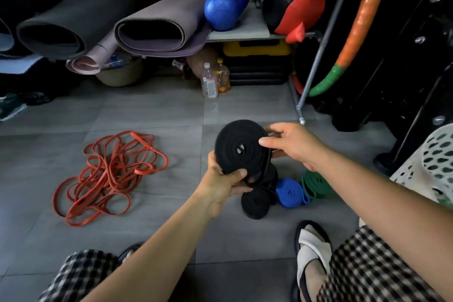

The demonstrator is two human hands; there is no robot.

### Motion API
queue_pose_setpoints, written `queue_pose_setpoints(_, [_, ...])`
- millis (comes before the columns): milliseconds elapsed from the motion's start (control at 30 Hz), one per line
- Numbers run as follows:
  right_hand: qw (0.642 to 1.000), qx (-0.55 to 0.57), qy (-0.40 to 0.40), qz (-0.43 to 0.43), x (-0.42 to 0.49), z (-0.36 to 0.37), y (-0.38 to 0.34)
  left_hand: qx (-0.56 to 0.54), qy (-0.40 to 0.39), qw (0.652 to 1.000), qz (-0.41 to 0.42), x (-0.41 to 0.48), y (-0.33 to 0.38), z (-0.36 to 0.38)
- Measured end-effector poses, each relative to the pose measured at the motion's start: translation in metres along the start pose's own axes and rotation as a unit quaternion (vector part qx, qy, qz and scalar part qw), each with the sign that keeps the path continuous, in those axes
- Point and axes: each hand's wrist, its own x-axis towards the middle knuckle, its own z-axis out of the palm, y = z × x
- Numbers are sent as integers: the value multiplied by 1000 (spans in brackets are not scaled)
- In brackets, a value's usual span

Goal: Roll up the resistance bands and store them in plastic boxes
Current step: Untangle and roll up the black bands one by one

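A black resistance band wound into a flat coil [241, 148] is held up above the grey floor. My left hand [224, 182] grips its lower edge, thumb across the front. My right hand [293, 143] pinches its right rim, thumb on the face and fingers behind. Below it on the floor lie a smaller black coil [256, 202], a blue coil [290, 191] and a green coil [316, 184]. A loose tangle of thin red bands [110, 174] lies to the left. A white perforated plastic basket [431, 167] stands at the right edge.
Rolled mats [157, 24] and a blue foam roller [226, 5] sit on a low shelf at the back. Two bottles [215, 79] stand on the floor beneath. A metal rack leg [300, 110] and black equipment stand right. My sandalled feet [312, 250] are at the bottom.
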Motion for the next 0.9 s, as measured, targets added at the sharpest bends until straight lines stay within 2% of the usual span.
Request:
queue_pose_setpoints(233, [991,-115,33,66,92,-11,67,-6,-5,995,-100,96,-35,20])
queue_pose_setpoints(367, [982,-112,68,134,144,-14,125,3,10,987,-158,163,-72,28])
queue_pose_setpoints(533, [969,-66,130,199,178,3,210,116,48,968,-218,238,-135,18])
queue_pose_setpoints(633, [963,-83,159,201,192,12,243,155,52,957,-240,269,-167,12])
queue_pose_setpoints(800, [956,-122,172,202,207,17,279,234,27,940,-247,299,-192,12])
queue_pose_setpoints(900, [952,-155,174,201,207,19,290,342,-1,907,-247,301,-198,14])
